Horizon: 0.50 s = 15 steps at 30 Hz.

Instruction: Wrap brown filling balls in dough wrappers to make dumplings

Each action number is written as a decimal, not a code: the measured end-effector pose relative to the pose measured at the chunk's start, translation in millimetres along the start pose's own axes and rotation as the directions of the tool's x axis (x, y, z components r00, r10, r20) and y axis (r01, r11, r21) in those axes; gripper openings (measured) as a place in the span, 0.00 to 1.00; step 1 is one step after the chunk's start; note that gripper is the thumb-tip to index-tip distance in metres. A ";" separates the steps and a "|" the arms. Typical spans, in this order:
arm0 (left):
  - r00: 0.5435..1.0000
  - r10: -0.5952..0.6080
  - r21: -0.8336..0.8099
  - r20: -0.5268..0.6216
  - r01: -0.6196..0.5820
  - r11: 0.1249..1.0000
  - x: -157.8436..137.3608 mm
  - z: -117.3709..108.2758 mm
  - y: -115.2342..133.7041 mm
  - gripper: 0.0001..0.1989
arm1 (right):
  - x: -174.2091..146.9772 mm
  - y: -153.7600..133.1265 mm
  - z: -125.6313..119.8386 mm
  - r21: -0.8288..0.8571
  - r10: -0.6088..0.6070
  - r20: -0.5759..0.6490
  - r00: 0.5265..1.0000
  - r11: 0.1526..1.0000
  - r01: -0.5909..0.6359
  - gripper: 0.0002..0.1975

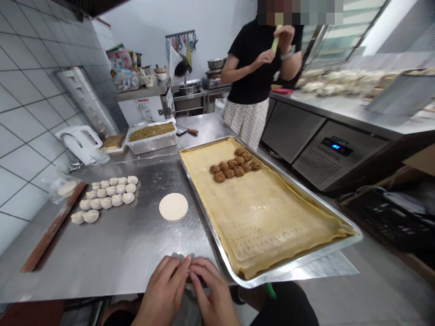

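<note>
At the front edge of the steel table, my left hand (pixel 166 283) and my right hand (pixel 212 285) meet with fingertips pinched together. Whatever lies between them is hidden or too small to make out. Ahead of them a round dough wrapper (pixel 173 207) lies flat on the metal. To its right, a large tray (pixel 244 253) lined with yellowish sheet holds several brown filling balls (pixel 234 168) grouped at its far half. Several rows of pale shaped dumplings (pixel 111 191) sit on the left of the table.
A wooden strip (pixel 56 226) lies at the left near a plastic bag (pixel 63 188). Behind are a white kettle (pixel 79 144), a tub of greenish-brown filling (pixel 152 140) and a wooden-handled scraper (pixel 188 131). Another person (pixel 253 63) stands beyond the tray, holding a pale green stalk.
</note>
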<state>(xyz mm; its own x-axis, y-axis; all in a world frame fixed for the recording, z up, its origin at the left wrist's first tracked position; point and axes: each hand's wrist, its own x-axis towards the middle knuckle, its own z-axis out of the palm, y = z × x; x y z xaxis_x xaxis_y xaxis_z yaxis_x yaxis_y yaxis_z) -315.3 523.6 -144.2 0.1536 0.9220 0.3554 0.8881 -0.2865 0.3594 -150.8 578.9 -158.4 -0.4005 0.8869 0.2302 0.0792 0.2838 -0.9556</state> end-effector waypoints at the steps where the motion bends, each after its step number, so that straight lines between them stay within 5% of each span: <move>1: 1.000 -0.004 -0.006 -0.002 0.004 1.000 -0.1 0.1 0.2 0.13 | -1.1 0.7 -0.9 -0.013 -0.021 0.004 1.000 1.000 0.021 0.11; 7: 0.999 -0.017 -0.023 -0.037 0.016 1.000 0.9 2.1 3.9 0.11 | 2.3 -0.9 -3.0 -0.006 0.143 -0.034 0.989 0.990 -0.143 0.12; 11: 1.000 -0.003 0.001 0.015 0.003 1.000 1.6 0.5 2.3 0.17 | -0.6 -0.9 -2.6 -0.010 0.028 0.041 0.999 1.000 -0.027 0.12; 15: 0.999 -0.024 -0.077 -0.026 0.022 0.997 1.6 -0.6 3.7 0.10 | -6.4 4.0 -8.1 -0.050 0.011 0.064 0.998 0.999 -0.008 0.11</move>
<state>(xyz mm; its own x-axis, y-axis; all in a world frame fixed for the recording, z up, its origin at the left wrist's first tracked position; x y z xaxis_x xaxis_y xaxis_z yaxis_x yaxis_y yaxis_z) -312.1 523.8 -141.8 0.1205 0.9215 0.3692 0.8552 -0.2852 0.4328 -140.6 577.4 -162.2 -0.4572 0.8649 0.2071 0.1278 0.2943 -0.9471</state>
